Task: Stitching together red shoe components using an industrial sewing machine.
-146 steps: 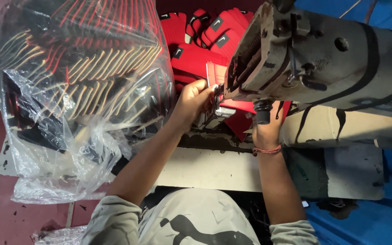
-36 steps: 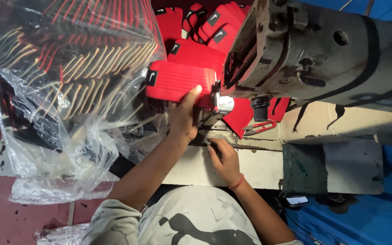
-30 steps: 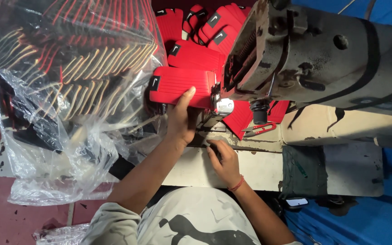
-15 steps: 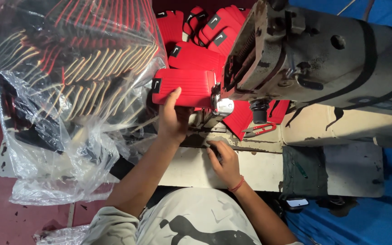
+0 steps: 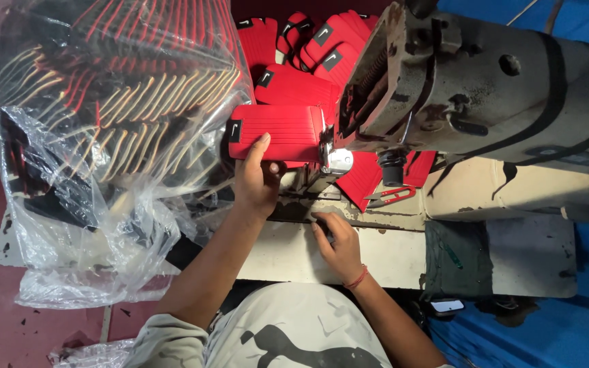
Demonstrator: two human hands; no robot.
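Head view: left hand (image 5: 257,180) grips the red pad (image 5: 277,133) — keep it square under the sewing machine (image 5: 458,82); right hand (image 5: 335,242) rests curled, empty, on the table (image 5: 288,255).

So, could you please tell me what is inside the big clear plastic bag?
The plastic bag holds stacked ribbed pieces, black with red or tan stripes. Those deeper down are hidden by glare and folds.

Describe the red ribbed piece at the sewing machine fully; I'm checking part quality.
The red ribbed piece is a rectangular padded panel with parallel stitched ridges and a small black tab at its left end. It looks like synthetic fabric. It lies flat, its right edge under the sewing machine head. The left hand grips its lower edge, thumb on top.
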